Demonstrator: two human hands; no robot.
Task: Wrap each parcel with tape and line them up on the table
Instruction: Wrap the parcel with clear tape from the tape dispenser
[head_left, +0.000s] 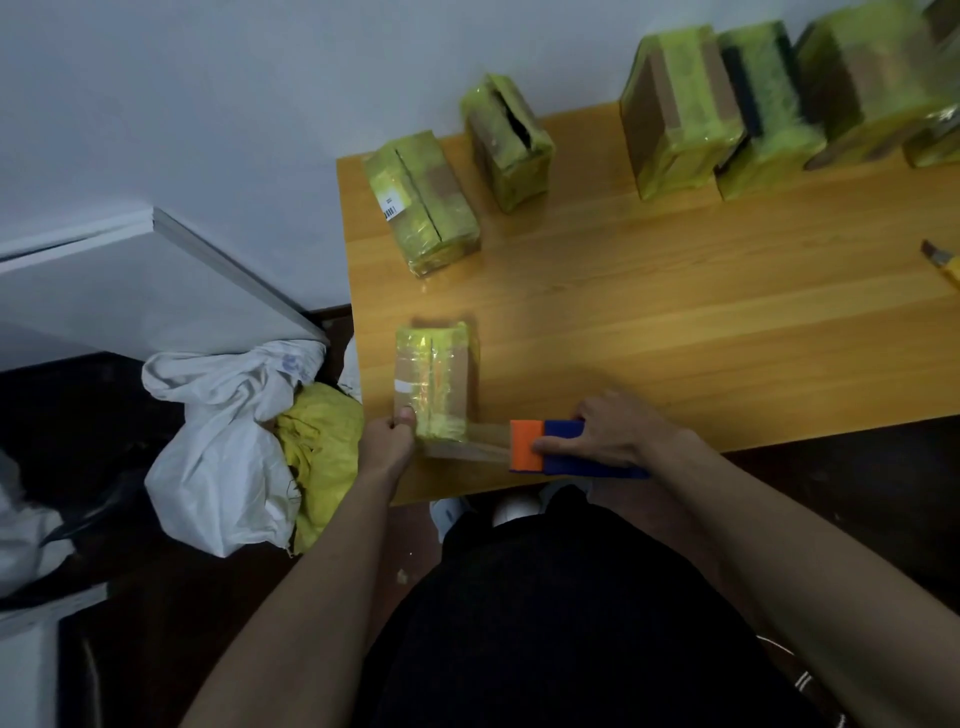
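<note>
- Right hand (615, 434): grip closed round the blue-and-orange dispenser (566, 448), low centre of frame, thumb on its side.
- Tape (480, 441): a taut strip runs from the dispenser left to the parcel's near end.
- Left hand (389, 441): grip pinches the parcel (434, 384) at its near left corner, thumb on top, steadying it on the desk (675, 322) near the front edge.
- Step in hand, as judged: winding tape about this parcel, only partly covered.
- Next move calls for holding tension while turning the parcel, then cutting.
- Wrapped parcels (680, 109): lined along the wall, upper right.
- Bags (234, 441): on the floor, left.
</note>
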